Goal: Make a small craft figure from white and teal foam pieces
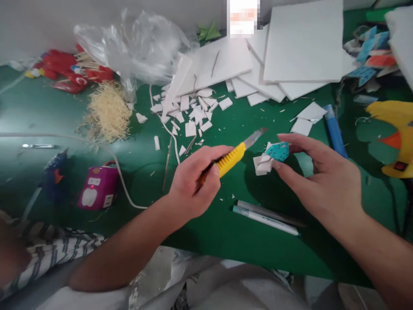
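My left hand (196, 183) is wrapped round a yellow utility knife (231, 160), its blade out and pointing up and to the right. Between the thumb and fingers of my right hand (325, 181) is a small teal piece with dark dots (278, 151), joined to or touching white foam bits (263, 164). The knife's tip is a short way left of that piece, apart from it. Below both hands, a white marker with a teal end (267, 220) and a grey pen (271, 213) lie side by side on the green table (209, 232).
White foam sheets (303, 43) and cut scraps (193, 116) lie at the back. A yellow glue gun (400, 137) and a blue stick (335, 131) are at right. Leftward are straw-like shreds (109, 112), a purple power adapter (98, 187), a white cable (124, 181) and a blue glue gun (54, 176).
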Demonstrator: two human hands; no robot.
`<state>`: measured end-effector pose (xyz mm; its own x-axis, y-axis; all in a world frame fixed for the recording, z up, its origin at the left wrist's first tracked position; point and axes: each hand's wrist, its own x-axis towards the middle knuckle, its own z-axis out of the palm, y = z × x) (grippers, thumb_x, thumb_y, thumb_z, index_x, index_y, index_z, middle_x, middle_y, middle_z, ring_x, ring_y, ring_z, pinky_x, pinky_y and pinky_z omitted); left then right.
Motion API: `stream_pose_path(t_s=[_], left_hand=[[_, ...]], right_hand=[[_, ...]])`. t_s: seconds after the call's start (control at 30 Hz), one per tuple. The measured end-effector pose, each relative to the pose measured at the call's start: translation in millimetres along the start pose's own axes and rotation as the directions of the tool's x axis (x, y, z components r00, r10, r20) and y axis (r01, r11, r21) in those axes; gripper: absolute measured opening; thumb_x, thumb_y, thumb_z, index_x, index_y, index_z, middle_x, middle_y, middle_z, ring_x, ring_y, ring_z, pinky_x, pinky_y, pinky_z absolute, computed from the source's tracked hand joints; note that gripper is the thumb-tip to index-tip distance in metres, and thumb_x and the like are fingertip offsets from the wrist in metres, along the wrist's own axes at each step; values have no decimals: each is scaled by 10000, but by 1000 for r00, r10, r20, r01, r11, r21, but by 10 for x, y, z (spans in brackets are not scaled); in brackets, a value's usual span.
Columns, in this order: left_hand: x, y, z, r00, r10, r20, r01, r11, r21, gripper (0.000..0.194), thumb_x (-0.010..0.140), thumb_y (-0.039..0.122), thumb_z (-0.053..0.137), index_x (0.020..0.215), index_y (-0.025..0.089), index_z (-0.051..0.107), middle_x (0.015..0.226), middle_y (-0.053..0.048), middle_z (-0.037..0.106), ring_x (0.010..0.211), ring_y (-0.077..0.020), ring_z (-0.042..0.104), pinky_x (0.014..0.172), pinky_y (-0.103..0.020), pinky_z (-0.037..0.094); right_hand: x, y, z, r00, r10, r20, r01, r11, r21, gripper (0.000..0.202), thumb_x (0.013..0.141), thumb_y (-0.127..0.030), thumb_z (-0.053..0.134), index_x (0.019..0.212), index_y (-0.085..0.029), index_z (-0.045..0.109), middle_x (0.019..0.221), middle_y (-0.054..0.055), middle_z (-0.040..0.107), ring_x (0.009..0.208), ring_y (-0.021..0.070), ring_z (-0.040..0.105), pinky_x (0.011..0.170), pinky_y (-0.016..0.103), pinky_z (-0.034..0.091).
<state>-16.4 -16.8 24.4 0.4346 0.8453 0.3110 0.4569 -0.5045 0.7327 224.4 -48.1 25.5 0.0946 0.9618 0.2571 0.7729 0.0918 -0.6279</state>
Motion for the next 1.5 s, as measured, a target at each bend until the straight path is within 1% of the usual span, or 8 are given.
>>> stream_pose_path(t_s=[0.1,0.27,0.73,0.9,1.0,1.2,1.4,1.5], left_hand=[[4,73,-3,993,75,92,-70,996,-52,271,983,109,484,1182,180,653,987,-45,748,817,-124,710,695,-230,581],[30,72,37,980,177,92,-176,984,-19,243,964,89,507,1140,143,667,952,-64,754,812,-125,690,762,-243,584],[29,32,106,978,186,97,-193,979,62,238,982,100,503,1170,153,640,992,-71,759,851,-131,701,784,-242,591],[34,56,65,966,230,114,-247,953,173,243,989,140,528,1204,177,636,1042,-77,754,921,-148,730,827,-243,614],[44,68,16,955,278,106,-297,912,283,244,985,162,576,1217,199,641,1050,-61,759,893,-143,743,789,-231,614],[75,56,-72,942,327,74,-324,835,445,221,949,185,657,1168,212,677,1051,-55,779,897,-182,759,775,-287,599],[81,25,-93,941,330,77,-326,818,474,201,956,201,662,1156,214,687,1044,-62,776,879,-187,756,762,-305,592],[62,49,-96,955,283,91,-294,858,421,204,985,185,621,1179,202,679,1056,-56,774,890,-159,753,787,-266,602]], right_hand=[[3,27,-1,1000,-10,-9,10,1000,-23,327,876,-270,714,1200,-310,722,939,13,766,789,205,734,690,353,610],[1,33,4,998,-56,3,56,997,-45,350,884,-249,700,1226,-322,709,939,15,773,834,214,746,742,365,620],[-27,23,15,997,-76,25,78,995,-70,365,892,-213,671,1235,-336,691,990,16,769,922,232,743,815,408,605],[-38,38,-9,993,-109,38,112,990,-81,380,908,-218,653,1263,-350,684,987,16,764,929,237,737,819,419,604],[-41,47,-10,992,-122,36,124,988,-88,373,909,-239,656,1265,-345,688,994,16,761,918,231,733,802,409,604],[-42,48,9,990,-136,26,137,987,-78,356,908,-212,647,1243,-321,705,994,18,759,915,209,729,802,384,596],[-31,58,9,985,-167,34,170,980,-103,355,907,-222,649,1247,-312,705,975,25,753,899,215,720,765,391,583],[-20,50,11,984,-173,37,176,978,-115,349,909,-215,645,1236,-322,704,944,21,743,873,214,714,742,389,573]])
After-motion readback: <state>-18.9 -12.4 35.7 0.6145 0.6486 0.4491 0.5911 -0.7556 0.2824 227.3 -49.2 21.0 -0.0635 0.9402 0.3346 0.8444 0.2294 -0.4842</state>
